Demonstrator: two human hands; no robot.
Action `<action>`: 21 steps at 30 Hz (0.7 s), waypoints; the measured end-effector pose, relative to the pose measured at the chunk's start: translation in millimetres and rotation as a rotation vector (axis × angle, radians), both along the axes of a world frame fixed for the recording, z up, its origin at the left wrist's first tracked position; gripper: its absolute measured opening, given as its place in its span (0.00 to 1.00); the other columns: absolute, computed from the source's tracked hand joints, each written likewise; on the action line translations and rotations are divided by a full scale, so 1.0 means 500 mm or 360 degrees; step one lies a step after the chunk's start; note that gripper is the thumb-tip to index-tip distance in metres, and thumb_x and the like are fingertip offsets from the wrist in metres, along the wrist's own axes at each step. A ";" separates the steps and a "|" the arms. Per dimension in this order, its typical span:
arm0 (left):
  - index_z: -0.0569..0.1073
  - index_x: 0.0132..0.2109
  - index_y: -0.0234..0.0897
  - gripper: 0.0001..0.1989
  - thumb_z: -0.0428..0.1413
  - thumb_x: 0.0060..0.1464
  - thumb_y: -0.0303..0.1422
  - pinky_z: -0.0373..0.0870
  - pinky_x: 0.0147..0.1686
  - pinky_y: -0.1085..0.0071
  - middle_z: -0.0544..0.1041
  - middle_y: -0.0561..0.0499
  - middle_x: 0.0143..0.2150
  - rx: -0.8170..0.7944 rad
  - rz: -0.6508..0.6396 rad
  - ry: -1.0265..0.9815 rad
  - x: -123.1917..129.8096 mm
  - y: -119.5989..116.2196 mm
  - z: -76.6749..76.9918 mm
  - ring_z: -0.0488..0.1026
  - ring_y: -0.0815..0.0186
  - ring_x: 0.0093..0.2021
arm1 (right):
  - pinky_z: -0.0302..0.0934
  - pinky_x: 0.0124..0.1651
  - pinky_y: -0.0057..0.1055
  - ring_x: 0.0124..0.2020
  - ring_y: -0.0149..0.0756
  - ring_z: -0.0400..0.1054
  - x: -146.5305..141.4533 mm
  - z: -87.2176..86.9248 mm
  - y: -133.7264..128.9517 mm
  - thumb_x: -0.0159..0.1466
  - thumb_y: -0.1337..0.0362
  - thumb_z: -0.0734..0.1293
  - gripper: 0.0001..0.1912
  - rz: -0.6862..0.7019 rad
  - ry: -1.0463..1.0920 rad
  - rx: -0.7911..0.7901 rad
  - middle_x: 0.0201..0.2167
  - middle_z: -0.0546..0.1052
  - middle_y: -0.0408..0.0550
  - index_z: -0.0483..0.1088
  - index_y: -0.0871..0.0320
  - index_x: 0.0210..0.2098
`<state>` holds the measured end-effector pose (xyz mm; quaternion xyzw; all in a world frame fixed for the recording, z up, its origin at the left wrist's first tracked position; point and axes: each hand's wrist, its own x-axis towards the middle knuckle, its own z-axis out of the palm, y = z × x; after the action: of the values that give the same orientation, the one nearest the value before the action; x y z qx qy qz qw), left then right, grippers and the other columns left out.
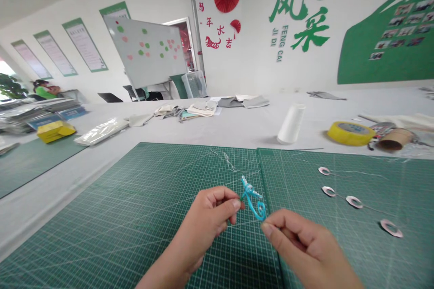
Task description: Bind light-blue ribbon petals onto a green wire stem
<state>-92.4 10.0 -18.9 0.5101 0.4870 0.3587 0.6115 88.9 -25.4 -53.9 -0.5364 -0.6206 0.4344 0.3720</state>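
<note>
My left hand [203, 230] pinches the stem of a turquoise pipe-cleaner figure [252, 198] between thumb and fingers. The figure has a knotted top and a curled lower end. My right hand [307, 246] comes in from the other side, its pinched fingertips at that curl. Thin pale threads run across the green cutting mat [135, 235] beneath both hands. To the right, several small pink-and-white rings [354, 202] lie on a second green cutting mat [342, 253], with threads trailing from them.
Beyond the mats, a white thread cone [290, 123], yellow tape roll [351, 133] and cardboard tube [395, 139] stand on the grey-covered table [203, 133]. Fabric scraps [186, 110] lie farther back, a yellow box [56, 131] sits left, and a person in green [44, 89] is far left.
</note>
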 end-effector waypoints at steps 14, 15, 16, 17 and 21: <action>0.78 0.30 0.32 0.05 0.58 0.48 0.30 0.47 0.17 0.79 0.68 0.57 0.19 -0.0237 -0.0638 -0.0159 -0.018 -0.011 0.003 0.54 0.77 0.16 | 0.36 0.21 0.26 0.17 0.23 0.41 0.013 -0.043 0.057 0.54 0.50 0.73 0.19 0.0330 0.0795 -0.0708 0.15 0.61 0.35 0.67 0.59 0.24; 0.78 0.30 0.33 0.05 0.58 0.48 0.29 0.51 0.19 0.79 0.69 0.56 0.20 -0.0207 -0.0691 -0.0116 -0.018 -0.012 0.003 0.57 0.77 0.18 | 0.36 0.21 0.26 0.17 0.24 0.41 0.015 -0.043 0.061 0.53 0.50 0.73 0.19 0.0371 0.0756 -0.0695 0.15 0.60 0.34 0.67 0.58 0.24; 0.79 0.30 0.33 0.06 0.57 0.47 0.29 0.54 0.21 0.79 0.70 0.56 0.21 -0.0169 -0.0739 -0.0068 -0.018 -0.014 0.003 0.59 0.76 0.19 | 0.37 0.21 0.26 0.17 0.24 0.41 0.017 -0.043 0.064 0.53 0.50 0.73 0.19 0.0403 0.0720 -0.0679 0.15 0.59 0.33 0.67 0.58 0.24; 0.79 0.30 0.33 0.06 0.57 0.47 0.28 0.57 0.23 0.78 0.71 0.55 0.22 -0.0124 -0.0776 0.0001 -0.017 -0.015 0.002 0.61 0.75 0.21 | 0.37 0.21 0.26 0.17 0.24 0.41 0.019 -0.041 0.068 0.52 0.50 0.73 0.19 0.0424 0.0684 -0.0658 0.15 0.57 0.33 0.67 0.58 0.24; 0.80 0.31 0.34 0.09 0.54 0.47 0.27 0.56 0.23 0.76 0.69 0.56 0.20 0.0082 -0.0820 0.0471 -0.012 -0.023 -0.003 0.62 0.72 0.21 | 0.33 0.21 0.26 0.18 0.24 0.40 0.032 -0.025 0.082 0.52 0.51 0.74 0.19 0.0472 0.0585 -0.0590 0.14 0.54 0.32 0.68 0.59 0.23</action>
<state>-98.4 -1.6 -20.6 0.6790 0.4162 0.1256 0.5916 105.1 15.6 -66.5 -0.4110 -0.5247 0.6797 0.3062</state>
